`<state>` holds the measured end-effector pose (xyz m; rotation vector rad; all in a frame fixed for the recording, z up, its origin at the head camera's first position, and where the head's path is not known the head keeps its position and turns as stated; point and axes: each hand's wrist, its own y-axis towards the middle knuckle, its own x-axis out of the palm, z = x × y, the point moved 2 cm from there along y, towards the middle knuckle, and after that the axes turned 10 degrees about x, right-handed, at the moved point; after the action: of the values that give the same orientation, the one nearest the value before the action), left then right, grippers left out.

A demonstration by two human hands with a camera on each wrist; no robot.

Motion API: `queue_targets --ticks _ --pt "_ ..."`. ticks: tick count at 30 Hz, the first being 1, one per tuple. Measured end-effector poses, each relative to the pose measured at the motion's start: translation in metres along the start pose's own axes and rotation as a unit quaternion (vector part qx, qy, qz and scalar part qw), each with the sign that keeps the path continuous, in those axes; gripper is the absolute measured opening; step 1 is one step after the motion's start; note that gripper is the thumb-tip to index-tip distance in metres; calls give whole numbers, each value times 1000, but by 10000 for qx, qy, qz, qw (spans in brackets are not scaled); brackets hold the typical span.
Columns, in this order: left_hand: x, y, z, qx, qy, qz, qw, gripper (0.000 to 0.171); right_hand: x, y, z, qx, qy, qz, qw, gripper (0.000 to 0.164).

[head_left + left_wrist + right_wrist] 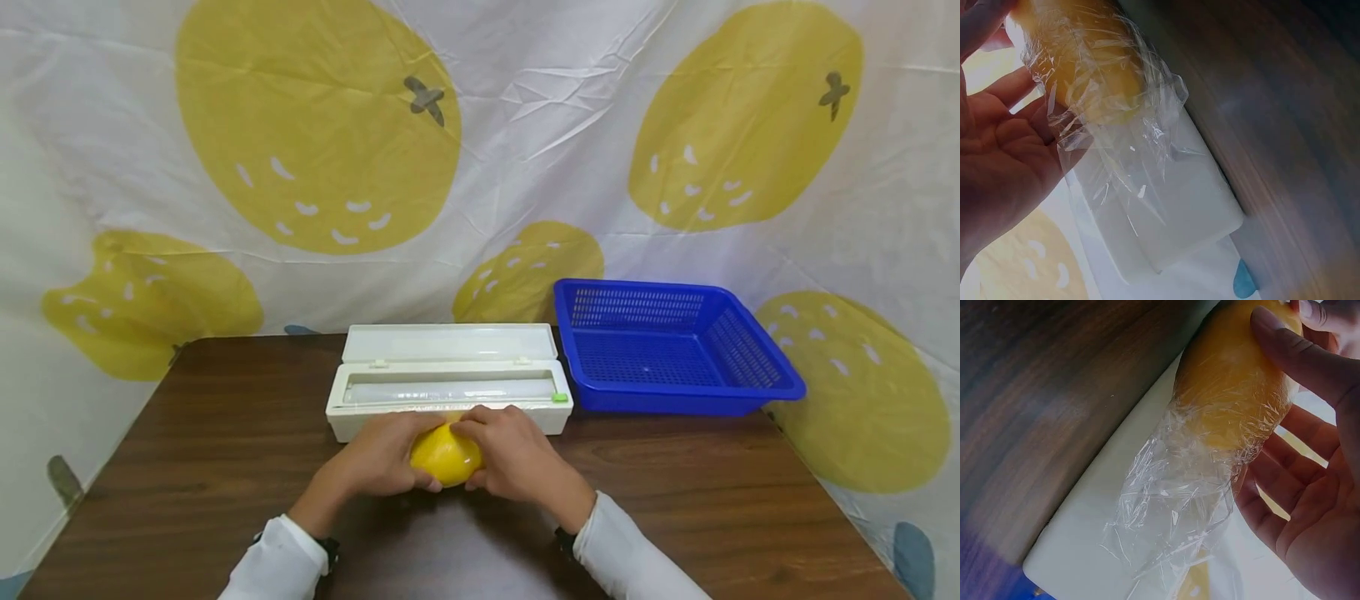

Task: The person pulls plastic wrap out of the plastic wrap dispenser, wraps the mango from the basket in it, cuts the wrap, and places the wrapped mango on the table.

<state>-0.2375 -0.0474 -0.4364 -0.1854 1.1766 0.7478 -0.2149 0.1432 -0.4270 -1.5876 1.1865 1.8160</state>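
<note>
Between both hands is a smooth, rounded yellow fruit point(446, 457), held in front of a white cling film dispenser point(352, 425). The left hand point(386, 454) grips its left side, and the right hand point(517, 454) grips its right side, with the thumbs on the near face. Clear cling film point(1129, 156) covers part of the fruit in the left wrist view. In the right wrist view, crinkled loose film point(1169, 494) hangs off one end of the fruit point(1229, 381). The dispenser's lid point(450, 342) stands raised at the back, showing the film roll point(450, 391) inside.
A blue perforated basket point(675, 400) stands right of the dispenser. A green piece point(559, 397) sits at the dispenser's right front edge. All stand on a dark wooden table point(187, 467), and a fruit-print cloth point(517, 158) hangs behind it.
</note>
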Motion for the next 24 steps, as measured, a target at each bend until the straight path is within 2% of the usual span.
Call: queue_targets --ticks 14,20,24 --pt "1 0 -3 222 -14 -84 9997 60 -1 1 3 19 328 -329 9989 65" --pt "0 0 -2 337 -205 -100 9992 60 0 1 3 -8 464 -351 9983 58" --pt "0 -1 -4 315 -497 38 9983 61 2 1 3 -41 441 -305 9986 58"
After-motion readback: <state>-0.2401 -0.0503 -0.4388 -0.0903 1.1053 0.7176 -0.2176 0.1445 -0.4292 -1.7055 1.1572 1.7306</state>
